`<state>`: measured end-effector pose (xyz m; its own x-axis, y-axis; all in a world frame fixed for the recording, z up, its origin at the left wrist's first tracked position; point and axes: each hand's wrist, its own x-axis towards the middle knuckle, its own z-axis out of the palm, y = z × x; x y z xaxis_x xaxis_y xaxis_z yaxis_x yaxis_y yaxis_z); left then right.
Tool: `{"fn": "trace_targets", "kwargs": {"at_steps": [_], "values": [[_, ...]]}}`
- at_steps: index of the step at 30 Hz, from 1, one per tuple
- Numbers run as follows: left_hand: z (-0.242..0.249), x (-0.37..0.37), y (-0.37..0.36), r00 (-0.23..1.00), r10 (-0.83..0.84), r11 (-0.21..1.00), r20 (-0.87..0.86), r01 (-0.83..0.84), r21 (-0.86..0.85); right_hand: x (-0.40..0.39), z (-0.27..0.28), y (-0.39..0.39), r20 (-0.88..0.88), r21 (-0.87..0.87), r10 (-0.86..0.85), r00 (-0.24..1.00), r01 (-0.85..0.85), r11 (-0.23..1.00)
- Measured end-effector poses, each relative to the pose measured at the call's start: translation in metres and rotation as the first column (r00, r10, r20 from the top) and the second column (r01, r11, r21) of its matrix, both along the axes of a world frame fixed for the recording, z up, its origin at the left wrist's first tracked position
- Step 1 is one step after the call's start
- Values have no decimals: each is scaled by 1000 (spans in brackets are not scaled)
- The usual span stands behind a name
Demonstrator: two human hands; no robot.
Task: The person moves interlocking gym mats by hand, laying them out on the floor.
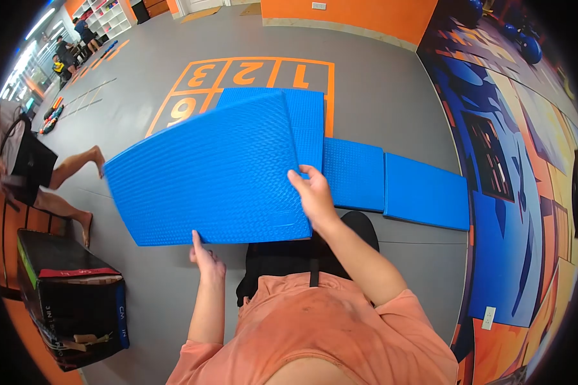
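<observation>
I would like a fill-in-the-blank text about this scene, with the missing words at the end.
The right hand holds a raised mat, and its colour is ____.
The left hand touches the raised mat with an outstretched ____.
The large numbers on the grey floor are coloured ____.
The black box stands on the camera wearer's ____ side.

Missing words: blue; finger; orange; left.

A gray floor carries an orange numbered grid toward 12 o'clock. Blue mats lie on it from 12 round to 3 o'clock, partly across the grid; a black box sits at 8 o'clock.
</observation>
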<state>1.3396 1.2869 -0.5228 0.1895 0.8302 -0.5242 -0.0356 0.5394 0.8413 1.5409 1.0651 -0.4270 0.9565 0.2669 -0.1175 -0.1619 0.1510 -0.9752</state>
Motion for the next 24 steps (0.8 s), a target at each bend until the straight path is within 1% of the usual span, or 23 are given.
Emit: {"fn": "trace_targets", "kwargs": {"at_steps": [1,2,3,4,5,6,7,8,9,10,11,12,14,15,16,17,18,20,21,22,24], "values": [[-6,1,0,997,-77,987,25,80,-137,13,-27,-5,-4,-45,-13,1000,12,999],[-14,2,0,987,-151,950,61,162,-269,26,-54,-11,-6,-90,-26,1000,25,996],[-33,5,3,989,-140,918,53,150,-366,33,-84,-22,-9,-254,6,1000,-8,967],[-41,6,3,988,-141,918,56,152,-366,29,-112,-32,-18,-413,36,999,-40,910],[-46,6,2,966,-206,865,157,255,-432,20,-129,-38,39,-710,21,999,13,704],[-55,7,1,930,-261,798,260,360,-483,10,-148,-43,96,-911,26,995,78,405],[-84,10,7,906,-185,770,380,374,-517,9,-182,-51,-13,-803,-107,994,53,594],[-92,13,9,905,-184,768,383,375,-518,12,-186,-55,-10,-805,-107,994,56,591],[-93,16,8,924,-147,772,354,330,-542,13,-183,-59,-427,-373,-88,900,-87,924],[-94,18,7,940,-111,775,322,285,-565,13,-181,-61,-715,184,146,684,-18,983],[-94,16,6,940,-114,773,321,287,-565,19,-178,-64,-743,262,231,628,-45,964],[-84,15,1,928,-120,788,352,305,-535,21,-166,-63,-742,263,229,630,-41,964],[-77,15,2,912,-132,802,388,328,-499,24,-128,-54,-499,309,286,818,-141,941],[-80,6,5,852,-107,775,512,394,-493,24,-102,-49,-497,312,284,820,-136,940],[-82,-2,7,776,-76,749,627,459,-478,25,-74,-43,-396,317,327,858,-206,926],[-77,-7,2,778,-111,758,618,469,-454,23,-50,-38,-289,313,369,883,-277,908],[-76,-12,-4,777,-113,759,619,470,-450,19,-33,-34,-286,316,371,884,-278,907],[-78,-22,-14,780,-76,764,621,445,-466,13,-6,-26,-55,141,512,857,-501,854],[-91,-23,-18,823,62,729,565,349,-589,10,4,-24,-16,58,559,829,-557,828],[-81,-20,-24,822,63,730,566,348,-588,4,12,-22,30,-9,594,804,-594,804],[-56,-15,-34,753,225,647,618,359,-673,-11,19,-21,203,-181,633,747,-607,774]]}}
